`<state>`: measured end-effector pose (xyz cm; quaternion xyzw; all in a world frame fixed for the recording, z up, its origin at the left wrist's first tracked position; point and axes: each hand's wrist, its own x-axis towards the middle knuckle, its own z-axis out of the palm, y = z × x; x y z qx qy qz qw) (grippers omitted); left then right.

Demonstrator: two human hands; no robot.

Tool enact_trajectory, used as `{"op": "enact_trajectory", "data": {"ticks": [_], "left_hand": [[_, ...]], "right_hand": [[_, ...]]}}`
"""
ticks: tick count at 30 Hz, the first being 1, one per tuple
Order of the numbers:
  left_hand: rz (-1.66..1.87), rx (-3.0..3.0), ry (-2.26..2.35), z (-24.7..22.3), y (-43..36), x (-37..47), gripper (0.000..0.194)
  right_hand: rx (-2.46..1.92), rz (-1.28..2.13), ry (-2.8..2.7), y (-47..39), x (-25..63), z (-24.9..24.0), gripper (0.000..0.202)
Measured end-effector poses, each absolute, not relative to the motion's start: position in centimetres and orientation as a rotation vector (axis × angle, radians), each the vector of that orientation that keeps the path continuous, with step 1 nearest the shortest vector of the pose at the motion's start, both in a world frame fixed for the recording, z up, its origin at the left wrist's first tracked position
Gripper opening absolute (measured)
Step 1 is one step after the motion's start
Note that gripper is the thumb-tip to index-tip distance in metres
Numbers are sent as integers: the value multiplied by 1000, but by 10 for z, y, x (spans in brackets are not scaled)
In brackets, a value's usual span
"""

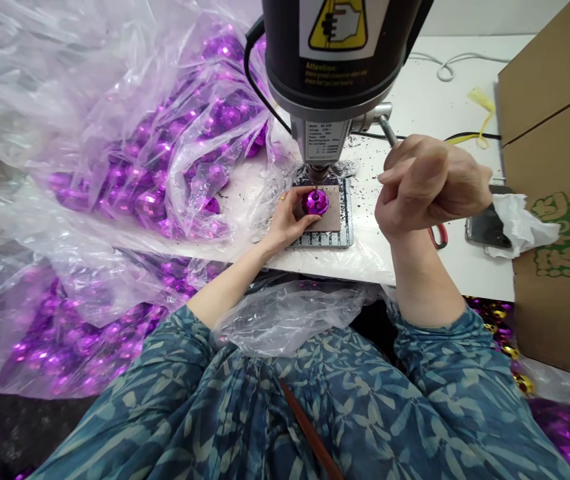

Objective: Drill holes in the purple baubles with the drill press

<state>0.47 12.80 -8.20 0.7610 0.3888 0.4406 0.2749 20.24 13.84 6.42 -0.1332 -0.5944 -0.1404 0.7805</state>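
Observation:
A shiny purple faceted ball [317,203] rests on a brown board [333,220] over the metal base plate [349,233] of a drill press [332,80]. Thumb and fingers of my left hand [289,217] grip the ball from its left side. The drill bit [317,185] points down at the top of the ball; I cannot tell how deep it goes. My right hand [422,183] is closed around the metal feed lever [387,128] on the machine's right side. Dark shavings lie around the base.
Clear plastic bags of purple balls [149,173] spread over the table's left side and below it. To the right stand a cardboard box [559,200], a phone [487,223] under crumpled tissue [527,223], and a red-handled tool [439,236]. A yellow strip [485,107] and cables lie behind.

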Motion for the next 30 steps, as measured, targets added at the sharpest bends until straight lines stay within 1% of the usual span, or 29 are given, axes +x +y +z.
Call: {"op": "enact_trajectory", "data": {"ticks": [4,7,10,11,13,15,17,18,19,20,23,24,25,26,28,30], "left_hand": [[1176,2023,1066,-80,126,4,60],[1200,2025,1061,-81,127,6,62],[1242,2034,1051,-85,130,10,61],[1273,2035,1062,-86,129,11,60],[1370,2047,1123,-87,121,11,56],[1485,2112,1135,-86,103,8,55],[1501,2258,945,-84,75,0,49],[1415,2353,806,-82,59,-4,45],[1251,2460,687,-80,42,-8,41],[1013,2571,617,-76,27,-12,41],[113,2772,685,-63,-9,-20,51],[-120,2757,731,-58,-15,-20,55],[-275,2710,769,-54,-19,-20,58],[-367,2643,798,-50,-21,-19,63],[-444,2492,842,-45,-21,-15,69],[-508,2337,881,-47,-18,-9,67]], "right_hand": [[-309,-312,-1271,139,202,59,71],[-261,-287,-1277,129,198,70,65],[-314,-183,-1222,115,191,105,51],[-384,-69,-1188,111,189,119,53],[-466,49,-1232,107,187,149,55],[-554,228,-1271,105,187,170,63],[-616,353,-1277,106,188,180,65],[-637,385,-1275,107,188,182,64],[-642,390,-1266,109,189,181,63],[-630,387,-1260,111,189,179,63],[-536,363,-1206,117,187,174,64],[-512,358,-1190,118,186,174,64],[-507,360,-1174,119,185,174,62],[-512,362,-1165,119,184,174,61],[-518,360,-1171,118,183,175,60],[-514,355,-1180,117,184,175,60]]}}
